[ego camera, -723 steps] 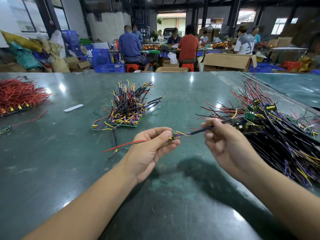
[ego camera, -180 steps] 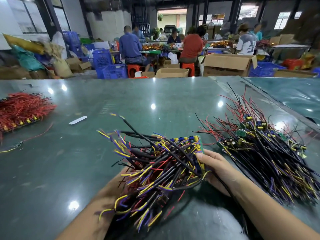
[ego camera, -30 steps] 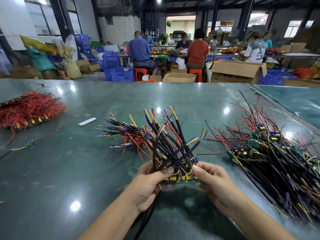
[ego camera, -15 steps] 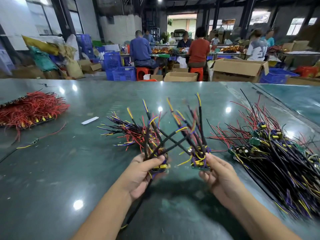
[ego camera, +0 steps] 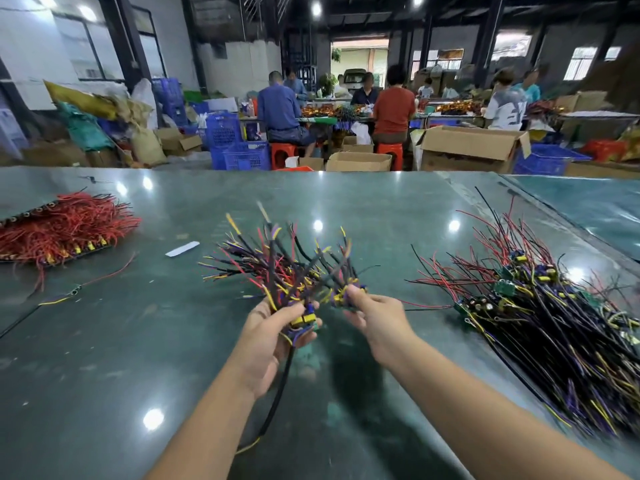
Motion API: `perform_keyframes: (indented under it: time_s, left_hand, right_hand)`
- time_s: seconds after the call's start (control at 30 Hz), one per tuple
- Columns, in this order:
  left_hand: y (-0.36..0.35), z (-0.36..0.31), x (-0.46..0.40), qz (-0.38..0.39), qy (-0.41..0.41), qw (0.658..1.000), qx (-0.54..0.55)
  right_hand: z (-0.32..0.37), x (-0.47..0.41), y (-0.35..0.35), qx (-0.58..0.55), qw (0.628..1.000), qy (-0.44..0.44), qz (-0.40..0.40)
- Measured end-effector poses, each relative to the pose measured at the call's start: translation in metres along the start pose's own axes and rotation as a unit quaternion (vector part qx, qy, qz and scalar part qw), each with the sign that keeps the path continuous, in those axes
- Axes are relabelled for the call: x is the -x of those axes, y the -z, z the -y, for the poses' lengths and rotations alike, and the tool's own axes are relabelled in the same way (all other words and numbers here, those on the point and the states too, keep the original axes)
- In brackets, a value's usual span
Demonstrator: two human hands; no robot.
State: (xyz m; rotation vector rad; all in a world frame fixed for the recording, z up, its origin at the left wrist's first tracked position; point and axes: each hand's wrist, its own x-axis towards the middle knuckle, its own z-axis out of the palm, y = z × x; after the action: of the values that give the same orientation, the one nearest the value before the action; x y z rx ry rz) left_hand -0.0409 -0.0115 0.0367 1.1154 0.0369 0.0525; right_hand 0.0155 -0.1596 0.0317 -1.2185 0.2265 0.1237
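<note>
Left hand (ego camera: 273, 337): fingers and thumb curled round the left piece (ego camera: 304, 320) of a wired board strip, held just above the table (ego camera: 104, 358).
Right hand (ego camera: 375, 318): thumb and fingertips pinch the right piece (ego camera: 344, 297), just beside the left one.
Leads (ego camera: 277, 265): fanned upward, crossing between the 2 pieces, blurred.
Just changed: 1.0 s ago both hands held 1 strip. 0.5 s ago it was in 2 pieces held apart. Now they sit closer and lower.
Meaning: the break looks done, but the crossed leads likely need freeing.
Against 24.1 s ago: the hands then worked 1 single unit.
Far: pile of wired boards (ego camera: 540, 317) right and red bundle (ego camera: 62, 226) left, both unmoved.
</note>
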Motion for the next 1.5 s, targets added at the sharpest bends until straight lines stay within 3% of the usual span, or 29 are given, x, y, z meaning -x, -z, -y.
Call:
perform_keyframes:
  time_s: [0.2,0.27,0.37,0.4,0.47,0.53,0.63,0.8,0.93,1.1,1.27,1.5]
  left_hand:
    - [-0.013,0.012,0.009,0.014,-0.004,0.999,-0.042]
    - [-0.01,0.009,0.007,-0.006,-0.006,1.0,-0.003]
    - [-0.005,0.002,0.003,-0.018,0.009,0.998,0.067]
    - [-0.004,0.002,0.002,-0.021,0.017,0.997,0.076]
    - [-0.001,0.002,0.0,-0.007,0.035,0.996,0.08]
    - [-0.003,0.006,-0.001,0.015,0.048,0.995,0.082]
    - [-0.008,0.018,0.001,0.026,0.093,0.99,0.098]
    - [-0.016,0.027,0.009,0.095,0.128,0.985,0.072]
    - [-0.018,0.032,0.015,0.137,0.104,0.985,-0.024]
    - [-0.021,0.033,0.014,0.111,0.105,0.987,0.058]
    - [-0.025,0.041,0.012,0.09,0.069,0.993,0.029]
    - [-0.019,0.039,0.014,0.099,0.039,0.993,-0.053]
  right_hand:
    - [-0.011,-0.028,-0.057,-0.017,0.994,-0.085,0.067]
    - [-0.007,-0.032,-0.056,0.13,0.985,-0.066,0.093]
    - [0.008,-0.032,-0.049,0.427,0.899,0.025,0.091]
    - [0.014,-0.029,-0.046,0.463,0.882,0.05,0.079]
    - [0.024,-0.012,-0.032,0.407,0.907,0.067,0.08]
    - [0.028,0.015,-0.013,0.295,0.945,0.033,0.139]
    - [0.023,0.05,0.01,0.233,0.954,0.009,0.19]
    - [0.01,0.065,0.037,0.225,0.963,0.087,0.117]
    - [-0.004,0.063,0.049,0.162,0.978,0.044,0.127]
    - [-0.011,0.058,0.051,0.083,0.99,0.055,0.097]
    - [-0.014,0.057,0.052,0.179,0.961,0.2,0.069]
    - [-0.012,0.059,0.055,0.166,0.958,0.207,0.11]
